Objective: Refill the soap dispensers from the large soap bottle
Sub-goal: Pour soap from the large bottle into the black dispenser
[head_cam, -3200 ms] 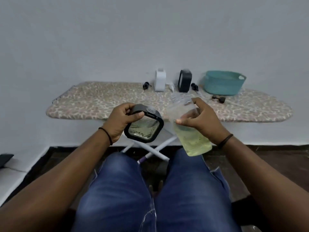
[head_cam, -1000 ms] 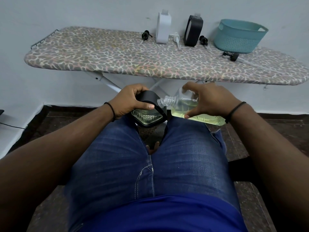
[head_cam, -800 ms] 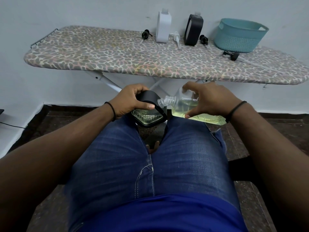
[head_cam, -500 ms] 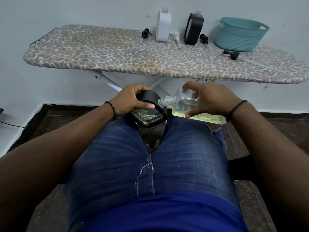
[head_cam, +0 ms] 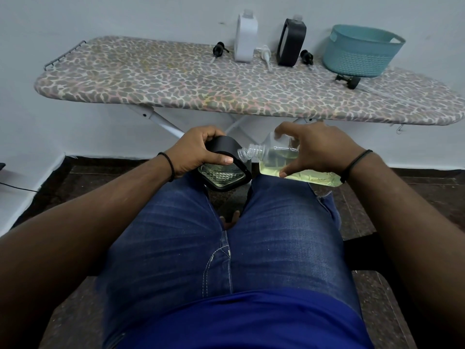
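Note:
My left hand [head_cam: 198, 151] grips a black-framed soap dispenser [head_cam: 222, 173] with a faceted clear body, held above my knees. My right hand [head_cam: 317, 149] holds the large clear soap bottle [head_cam: 279, 161], tipped almost flat, with yellow-green soap lying along its lower side. The bottle's open threaded neck [head_cam: 247, 152] touches the dispenser's top right corner. On the ironing board [head_cam: 176, 81] stand a white dispenser [head_cam: 246, 37] and a second black dispenser [head_cam: 290, 42], both without pumps.
Loose pump heads lie on the board: a black one [head_cam: 219, 50], a white one [head_cam: 265, 55], another black one [head_cam: 307, 56] and one more [head_cam: 348, 80] by the teal basket [head_cam: 362, 50]. My legs in jeans fill the foreground. The board's white legs [head_cam: 161, 122] stand behind my hands.
Since 3.2 s ago both hands dropped to my lap and the bottle tipped from upright to nearly flat, neck against the dispenser. Over the last second hardly anything has moved.

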